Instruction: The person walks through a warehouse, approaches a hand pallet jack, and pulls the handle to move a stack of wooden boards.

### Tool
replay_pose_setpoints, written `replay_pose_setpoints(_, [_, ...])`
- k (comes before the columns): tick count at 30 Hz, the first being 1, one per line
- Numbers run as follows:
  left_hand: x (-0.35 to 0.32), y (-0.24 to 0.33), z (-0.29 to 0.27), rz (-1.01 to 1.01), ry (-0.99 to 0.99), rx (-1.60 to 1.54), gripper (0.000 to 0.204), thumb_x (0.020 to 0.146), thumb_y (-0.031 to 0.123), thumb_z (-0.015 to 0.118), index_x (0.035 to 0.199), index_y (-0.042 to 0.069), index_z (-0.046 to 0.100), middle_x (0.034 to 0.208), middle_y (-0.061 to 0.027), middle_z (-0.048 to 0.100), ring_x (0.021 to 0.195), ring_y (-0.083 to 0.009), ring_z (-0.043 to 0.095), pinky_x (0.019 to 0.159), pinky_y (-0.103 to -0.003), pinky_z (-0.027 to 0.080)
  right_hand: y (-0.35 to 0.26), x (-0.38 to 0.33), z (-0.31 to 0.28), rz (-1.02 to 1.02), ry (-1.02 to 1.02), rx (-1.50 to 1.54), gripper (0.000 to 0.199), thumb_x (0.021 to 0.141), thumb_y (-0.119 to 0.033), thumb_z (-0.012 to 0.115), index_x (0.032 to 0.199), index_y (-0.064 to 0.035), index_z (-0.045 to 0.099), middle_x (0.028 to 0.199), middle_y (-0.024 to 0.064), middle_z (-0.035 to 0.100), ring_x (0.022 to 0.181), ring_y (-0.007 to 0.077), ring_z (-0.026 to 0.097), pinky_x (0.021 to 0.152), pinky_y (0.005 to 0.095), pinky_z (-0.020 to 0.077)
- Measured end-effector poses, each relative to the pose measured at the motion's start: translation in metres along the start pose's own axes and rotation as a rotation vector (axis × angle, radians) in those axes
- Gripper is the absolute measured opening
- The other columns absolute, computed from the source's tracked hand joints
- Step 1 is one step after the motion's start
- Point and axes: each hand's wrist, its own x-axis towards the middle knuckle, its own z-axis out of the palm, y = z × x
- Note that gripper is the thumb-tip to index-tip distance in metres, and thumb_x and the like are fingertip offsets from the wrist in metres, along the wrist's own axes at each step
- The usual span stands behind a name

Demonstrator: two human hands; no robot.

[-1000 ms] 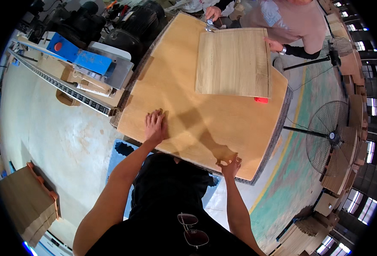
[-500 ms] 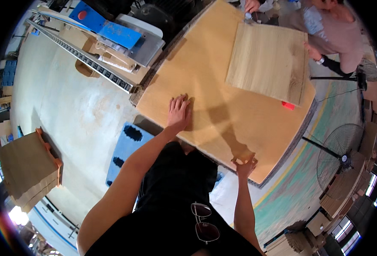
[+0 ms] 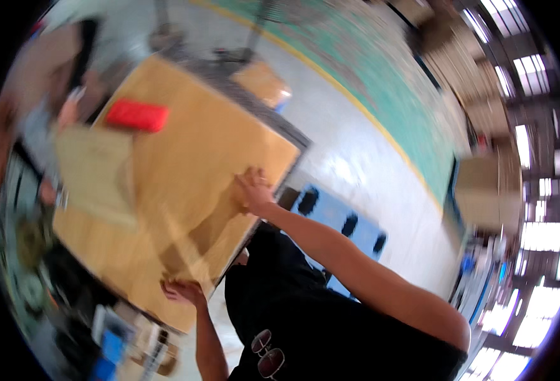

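Note:
A wide tan tabletop (image 3: pixel 184 146) lies in front of me. My right hand (image 3: pixel 254 190) rests on it near the right corner, its fingers spread. Over the near left edge is my left hand (image 3: pixel 183 291), fingers loosely extended and somewhat blurred, with nothing visible in it. Whether it touches the surface I cannot tell. At the far left a pale wood-grain panel (image 3: pixel 96 171) lies beyond both hands, beside a co-worker's hand (image 3: pixel 48 192). A red block-shaped object (image 3: pixel 137 115) sits farther back on the tabletop.
A co-worker (image 3: pixel 39 95) stands at the left side, smeared by motion. To my right is a blue pallet (image 3: pixel 349 225) on the floor. A brown carton (image 3: pixel 270 82) stands past the table's far edge. Machinery with blue parts (image 3: pixel 112 349) is at lower left.
My view has swung to the right, so the table and panel appear turned and farther left. The red object shows more fully. Both hands remain at the table, holding nothing visible.

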Motion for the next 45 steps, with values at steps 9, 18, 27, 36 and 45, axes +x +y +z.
replay_pose_setpoints(9, [0.045,-0.018,0.019,0.325,-0.321,0.36,0.043,0.095,0.033,0.051,0.124,0.002,0.048,0.125,-0.0193,0.049,0.116,-0.0338,0.045,0.091,-0.046,0.037,0.006,-0.02,-0.006,0.095,0.005,-0.021,0.084,0.085,-0.037,0.065,0.154,-0.0331,0.017,0.161,0.0162,0.001,0.145,0.0483,0.004,0.097,0.0712,0.0349])
replay_pose_setpoints(18, [0.05,0.194,0.004,0.741,-0.468,-0.275,0.036,0.085,0.009,0.055,0.118,-0.003,0.048,0.122,-0.023,0.049,0.115,-0.0407,0.043,0.099,-0.05,0.033,0.033,-0.024,-0.005,0.041,0.065,0.101,0.059,0.094,-0.03,0.053,0.149,-0.0236,0.034,0.16,0.0152,0.014,0.144,0.0496,0.009,0.099,0.071,0.0319])
replay_pose_setpoints(27, [0.002,0.25,0.025,0.651,-0.739,-0.108,0.05,0.079,0.011,0.062,0.125,-0.007,0.052,0.138,-0.0309,0.044,0.13,-0.0443,0.041,0.107,-0.047,0.035,0.167,-0.106,0.041,-0.178,-0.022,0.777,0.025,0.078,-0.014,0.059,0.1,-0.0026,0.061,0.103,0.0221,0.061,0.093,0.0411,0.061,0.078,0.0487,0.0505])
replay_pose_setpoints(36, [0.032,0.3,0.018,0.529,-1.131,0.177,0.068,0.068,0.022,0.081,0.125,-0.005,0.056,0.14,-0.0298,0.045,0.129,-0.0384,0.047,0.104,-0.04,0.041,0.414,-0.071,0.049,0.657,-0.104,0.706,0.031,0.075,-0.025,0.067,0.097,-0.0038,0.07,0.1,0.0187,0.07,0.095,0.0385,0.066,0.08,0.0456,0.0548])
replay_pose_setpoints(45, [0.039,0.355,0.036,0.289,-1.528,0.195,0.085,0.066,0.034,0.083,0.127,-0.012,0.046,0.135,-0.0298,0.049,0.12,-0.0358,0.053,0.096,-0.039,0.046,0.498,-0.045,-0.028,0.635,0.466,1.078,0.022,0.074,-0.017,0.06,0.092,-0.0068,0.068,0.089,0.0204,0.07,0.088,0.0377,0.066,0.08,0.0443,0.0526])
